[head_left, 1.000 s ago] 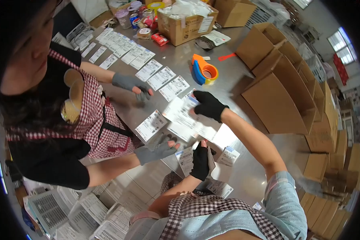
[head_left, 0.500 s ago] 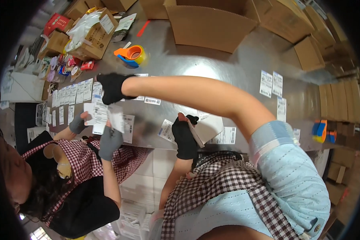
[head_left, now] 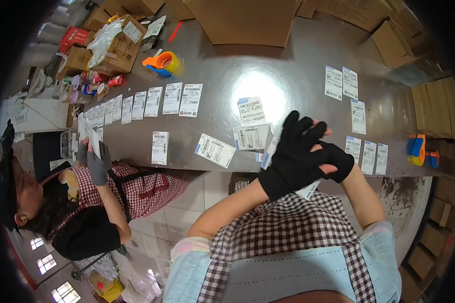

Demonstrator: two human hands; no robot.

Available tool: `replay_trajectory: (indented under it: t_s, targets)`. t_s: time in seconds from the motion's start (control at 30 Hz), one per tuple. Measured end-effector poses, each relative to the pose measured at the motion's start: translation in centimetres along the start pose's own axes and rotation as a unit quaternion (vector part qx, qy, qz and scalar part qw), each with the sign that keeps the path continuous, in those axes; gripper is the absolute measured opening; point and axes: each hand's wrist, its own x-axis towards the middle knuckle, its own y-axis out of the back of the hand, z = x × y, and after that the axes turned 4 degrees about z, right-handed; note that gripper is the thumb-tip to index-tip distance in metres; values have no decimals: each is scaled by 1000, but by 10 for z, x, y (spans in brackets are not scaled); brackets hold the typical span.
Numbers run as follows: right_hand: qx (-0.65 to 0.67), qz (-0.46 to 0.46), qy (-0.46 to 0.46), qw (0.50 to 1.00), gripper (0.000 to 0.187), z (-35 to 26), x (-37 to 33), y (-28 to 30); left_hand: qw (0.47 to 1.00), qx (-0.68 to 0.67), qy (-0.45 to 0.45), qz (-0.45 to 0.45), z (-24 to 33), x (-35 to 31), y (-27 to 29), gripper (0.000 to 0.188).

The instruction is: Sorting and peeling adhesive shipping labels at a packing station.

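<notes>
My left hand [head_left: 293, 159], in a black glove with some bare fingertips, is over the table's near edge, fingers spread across white shipping labels [head_left: 308, 190]. A label corner shows beneath its wrist, and another label [head_left: 269, 152] shows beside its fingers. My right hand [head_left: 337, 160], gloved alike, meets it from the right with bent fingers. What the right fingers grip is hidden between the hands. Just left of them lie a label [head_left: 251, 137], one farther back [head_left: 250, 111] and a tilted one [head_left: 215, 150].
A row of labels [head_left: 153, 101] runs along the left; more labels [head_left: 358, 116] lie right. An orange-and-yellow tape dispenser [head_left: 165, 61] stands behind, another [head_left: 416, 150] at right. Cardboard boxes [head_left: 242, 20] line the back. A co-worker's grey-gloved hands [head_left: 98, 166] hold papers at left.
My right hand has come back from the far left to meet my left hand, which moved right. The labels beneath its arm are uncovered. The co-worker's hands have moved left with their papers.
</notes>
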Motion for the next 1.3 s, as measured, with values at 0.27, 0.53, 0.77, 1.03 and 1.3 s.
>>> replay_trajectory:
  t_s: [0.27,0.53,0.77,1.03,1.3]
  targets:
    - [411,68,-383,825,36,0,-13,-15,924,-144,282,215,-37,-36,7,29]
    - [392,90,-354,844,43,8,-22,-33,877,218,415,-106,-133,-141,6,62]
    - [396,114,-363,836,42,12,-34,-35,856,163,478,-113,-133,-135,12,47]
    - [467,159,-323,807,48,5,-30,-27,929,138,238,-249,-197,-25,47,31]
    - [482,249,-298,785,43,-4,14,-54,958,103,260,64,-150,-23,31,25]
